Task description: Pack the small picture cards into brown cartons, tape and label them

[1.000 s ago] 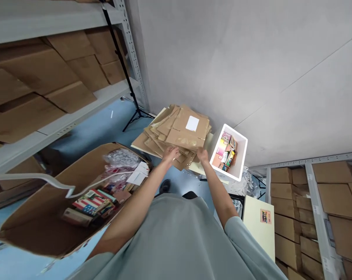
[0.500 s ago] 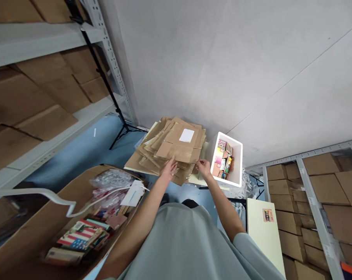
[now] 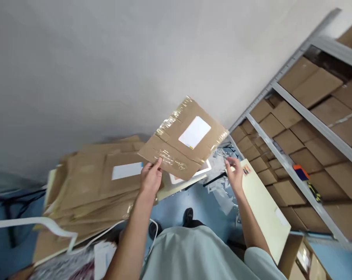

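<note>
We saw a smooth white cord (image 3: 32,221) bend across the near side of the cardboard pile (image 3: 85,171), whose flat brown layers lay unevenly, edges ragged, with a rectangular white label (image 3: 127,171) on top. Nearer to us than the pile, crinkled clear plastic (image 3: 62,268) showed, blurred. At the pile's right end, our left hand (image 3: 151,177) pinched the near corner of a flattened carton (image 3: 182,144), thumb laid along the upper face and fingers tucked beneath. This forearm slanted up and rightward to it. The carton, stiff matte board with fold creases, stood tilted to the right of the pile, turned like a diamond; glossy tape wrinkled along its edges, and a plain white rectangle sat on its face. Behind it, also right of the pile, we could make out only the rim of a white box (image 3: 205,168).

Farther right of the pile we held our right hand (image 3: 234,174) raised, thumb and curved fingers parted, clear of the carton, elbow bent outward. Beside it lay loose white scraps (image 3: 222,198) and a smooth cream board (image 3: 263,210). Farthest right from the pile, gray metal shelving (image 3: 284,156) bore rows of square-edged brown boxes (image 3: 313,153).
</note>
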The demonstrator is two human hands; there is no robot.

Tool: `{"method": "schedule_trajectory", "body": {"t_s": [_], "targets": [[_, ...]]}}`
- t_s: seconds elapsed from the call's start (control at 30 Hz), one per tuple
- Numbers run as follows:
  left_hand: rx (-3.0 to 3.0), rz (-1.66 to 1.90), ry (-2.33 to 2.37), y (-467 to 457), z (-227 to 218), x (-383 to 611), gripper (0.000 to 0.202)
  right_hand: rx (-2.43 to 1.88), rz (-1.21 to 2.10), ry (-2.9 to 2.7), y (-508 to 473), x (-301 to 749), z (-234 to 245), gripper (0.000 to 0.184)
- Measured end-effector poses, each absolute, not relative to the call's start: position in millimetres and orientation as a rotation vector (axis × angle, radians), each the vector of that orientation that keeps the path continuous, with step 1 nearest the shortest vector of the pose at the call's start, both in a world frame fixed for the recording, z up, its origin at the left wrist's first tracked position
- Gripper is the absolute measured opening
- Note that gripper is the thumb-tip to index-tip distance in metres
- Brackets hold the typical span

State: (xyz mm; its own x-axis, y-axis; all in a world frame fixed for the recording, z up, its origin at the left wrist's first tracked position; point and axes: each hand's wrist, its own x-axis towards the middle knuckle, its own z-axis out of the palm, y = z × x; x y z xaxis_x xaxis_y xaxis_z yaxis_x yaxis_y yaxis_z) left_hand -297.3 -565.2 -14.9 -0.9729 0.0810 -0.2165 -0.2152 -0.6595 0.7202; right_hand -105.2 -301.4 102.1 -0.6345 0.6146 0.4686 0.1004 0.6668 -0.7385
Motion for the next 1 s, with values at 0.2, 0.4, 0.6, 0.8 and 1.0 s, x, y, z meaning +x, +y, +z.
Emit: {"method": "schedule_trajectory", "body": {"t_s": [0.2,0.4,0.6,0.8,1.0], "targets": [[0.277,2.317,1.318,-424.5,24.4,-246.3,0.066,-0.826,0.563,-1.859,-171.9,13.0,121.4,0.057],[0.56,1.929,1.337,-248.7,27.3,-161.8,0.07,-1.051,0.83,-1.676,-77.6,156.0,61.5,0.059],[0.786,1.73,1.296,-84.3,-2.6,-64.6,0.062,-1.245,0.828,-1.575,-9.4,290.9,21.7,0.034],[0.842,1.392,1.419,14.3,-37.9,-2.9,0.045,-1.45,0.937,-1.43,26.7,361.6,-36.8,0.024],[0.912,1.25,1.359,79.5,-72.2,16.2,0.037,-1.656,0.945,-1.256,36.4,361.4,-102.8,0.024]]}}
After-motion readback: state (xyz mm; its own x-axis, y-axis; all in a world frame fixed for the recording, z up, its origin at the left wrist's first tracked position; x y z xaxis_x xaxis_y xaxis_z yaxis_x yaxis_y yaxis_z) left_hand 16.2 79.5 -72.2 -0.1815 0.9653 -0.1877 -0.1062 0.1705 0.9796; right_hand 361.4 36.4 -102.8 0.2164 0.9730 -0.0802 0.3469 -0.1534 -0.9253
